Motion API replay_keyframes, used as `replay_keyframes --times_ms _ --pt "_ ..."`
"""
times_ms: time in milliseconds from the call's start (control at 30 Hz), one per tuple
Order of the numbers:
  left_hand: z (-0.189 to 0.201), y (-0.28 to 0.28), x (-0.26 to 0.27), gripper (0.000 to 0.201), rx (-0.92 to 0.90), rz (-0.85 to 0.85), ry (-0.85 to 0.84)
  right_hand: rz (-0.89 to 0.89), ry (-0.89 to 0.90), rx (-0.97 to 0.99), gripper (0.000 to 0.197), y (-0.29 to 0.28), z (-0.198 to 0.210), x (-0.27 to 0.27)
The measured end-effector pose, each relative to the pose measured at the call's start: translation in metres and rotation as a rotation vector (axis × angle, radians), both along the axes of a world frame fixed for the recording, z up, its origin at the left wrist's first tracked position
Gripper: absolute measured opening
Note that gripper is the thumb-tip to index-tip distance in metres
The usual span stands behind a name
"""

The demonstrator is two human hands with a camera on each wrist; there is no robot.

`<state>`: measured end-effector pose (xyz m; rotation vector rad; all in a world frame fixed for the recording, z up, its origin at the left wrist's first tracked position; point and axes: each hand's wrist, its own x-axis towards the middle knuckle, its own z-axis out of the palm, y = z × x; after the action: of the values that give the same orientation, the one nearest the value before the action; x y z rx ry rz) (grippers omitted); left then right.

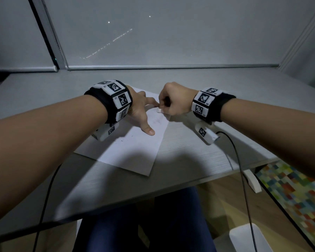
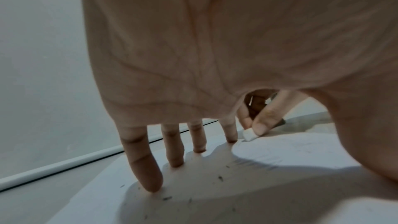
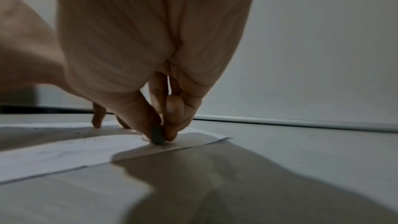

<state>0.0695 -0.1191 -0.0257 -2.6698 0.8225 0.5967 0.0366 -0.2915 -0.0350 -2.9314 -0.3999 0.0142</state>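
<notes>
A white sheet of paper [image 1: 133, 148] lies skewed on the grey desk [image 1: 189, 148]. My left hand [image 1: 142, 110] is spread flat on the sheet, its straight fingertips [image 2: 154, 186] pressing the paper [image 2: 280, 151] down. My right hand [image 1: 173, 100] pinches a small white eraser [image 1: 159, 110] between thumb and fingers and holds it against the sheet near its far right corner. The left wrist view shows the eraser [image 2: 249, 134] touching the paper just right of my left forefinger. In the right wrist view the eraser [image 3: 157, 134] looks dark in shadow, its tip on the paper [image 3: 64, 152].
Dark crumbs [image 2: 220, 177] are scattered on the sheet around my left fingers. Black cables [image 1: 242, 170] run from both wrist cameras over the desk's near edge. A drawn window blind [image 1: 153, 33] stands behind the desk. A colourful mat [image 1: 295, 193] lies on the floor at right.
</notes>
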Motion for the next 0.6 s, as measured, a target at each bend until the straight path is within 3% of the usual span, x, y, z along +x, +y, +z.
replay_keyframes --times_ms 100,300,467,600 --pt "0.000 0.000 0.000 0.132 0.020 0.001 -0.011 -0.034 0.000 -0.025 0.009 0.000 0.001 0.005" --pt "0.002 -0.003 -0.001 0.132 0.050 0.018 0.001 0.110 0.064 -0.015 0.019 0.004 0.001 -0.010" --pt "0.002 -0.005 -0.002 0.131 0.043 0.009 -0.003 0.028 0.012 -0.051 0.008 -0.004 0.002 -0.001" --pt "0.003 -0.003 -0.004 0.128 0.040 0.011 -0.002 0.064 0.000 -0.047 0.018 0.002 -0.002 -0.008"
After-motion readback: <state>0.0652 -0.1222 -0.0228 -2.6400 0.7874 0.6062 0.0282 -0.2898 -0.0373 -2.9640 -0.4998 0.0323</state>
